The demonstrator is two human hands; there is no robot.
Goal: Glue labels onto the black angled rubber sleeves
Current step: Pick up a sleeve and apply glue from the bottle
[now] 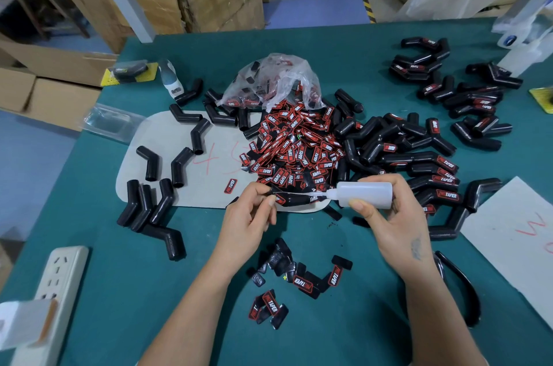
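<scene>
Fingers of left hand (253, 210) pinching a label (294, 199), right hand (389, 210) around glue bottle (363, 193), label heap (296, 144) just behind.

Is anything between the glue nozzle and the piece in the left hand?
Nothing visible: the glue bottle in the right hand points its nozzle straight at the black piece the left hand pinches.

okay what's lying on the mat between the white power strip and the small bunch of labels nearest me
In the head view, only bare green mat and the person's left forearm lie between the power strip and the near labels.
</scene>
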